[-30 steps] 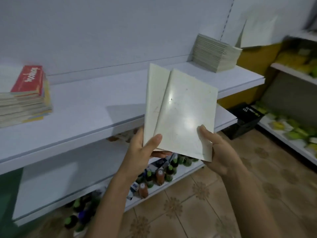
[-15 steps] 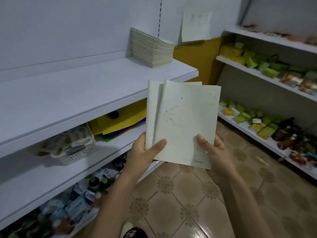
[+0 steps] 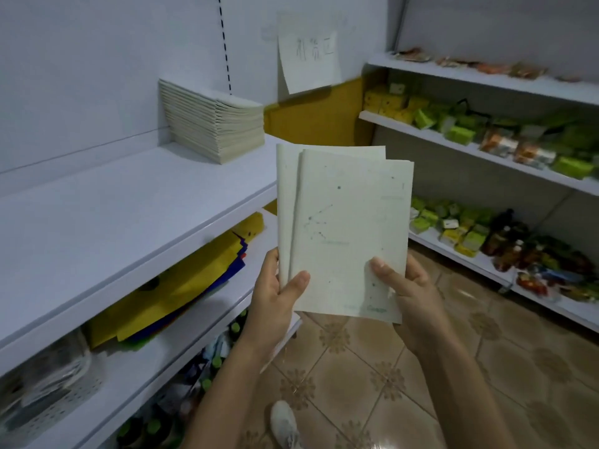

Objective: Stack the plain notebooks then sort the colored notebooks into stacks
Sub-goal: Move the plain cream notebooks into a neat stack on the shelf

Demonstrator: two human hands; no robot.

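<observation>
Plain notebooks (image 3: 343,228) held upright, left hand (image 3: 275,299) and right hand (image 3: 408,296) gripping below.

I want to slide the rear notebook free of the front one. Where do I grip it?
Probably pinch the rear notebook by its upper left strip, coming from the left: it juts past the front notebook there, while the left hand and right hand cover the bottom edges.

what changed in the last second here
The person has turned right along the shelf, bringing the plain stack closer; the colored stack has left view. The left hand and right hand still grip the two plain notebooks, fanned as before.
</observation>
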